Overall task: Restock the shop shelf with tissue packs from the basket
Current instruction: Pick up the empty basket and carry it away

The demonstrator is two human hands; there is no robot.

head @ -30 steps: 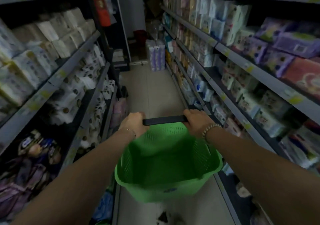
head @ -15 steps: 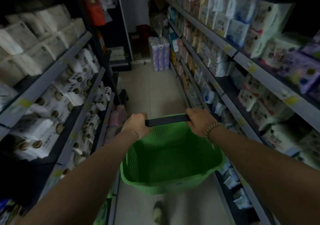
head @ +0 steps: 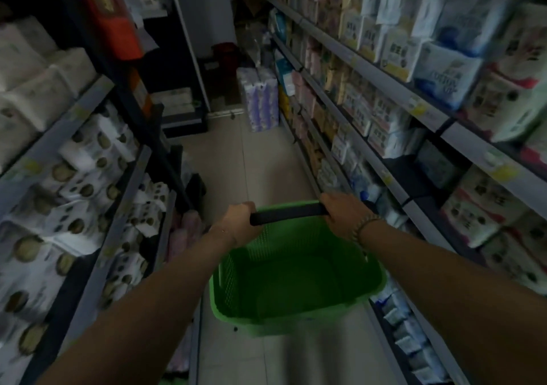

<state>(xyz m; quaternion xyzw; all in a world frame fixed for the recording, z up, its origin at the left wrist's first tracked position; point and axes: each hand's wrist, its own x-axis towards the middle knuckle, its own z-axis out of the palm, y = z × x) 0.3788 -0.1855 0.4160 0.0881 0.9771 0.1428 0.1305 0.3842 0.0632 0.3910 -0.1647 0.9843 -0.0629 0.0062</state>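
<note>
A green plastic basket (head: 296, 290) hangs in front of me over the aisle floor. Its inside looks bare; I see no tissue packs in it. A black handle (head: 287, 213) spans its far rim. My left hand (head: 239, 224) grips the handle's left end and my right hand (head: 344, 213) grips its right end. Tissue packs (head: 444, 64) fill the shelves on the right. White tissue packs with round prints (head: 80, 171) fill the shelves on the left.
The narrow tiled aisle (head: 236, 165) runs ahead between two shelf units. A tall purple-and-white pack (head: 260, 100) stands on the floor at the far right. A dark rack (head: 177, 94) and a red item (head: 225, 50) close off the aisle's end.
I have moved forward along the aisle with the basket; the shelves have slid past and the far end is closer. Both hands keep their hold on the handle.
</note>
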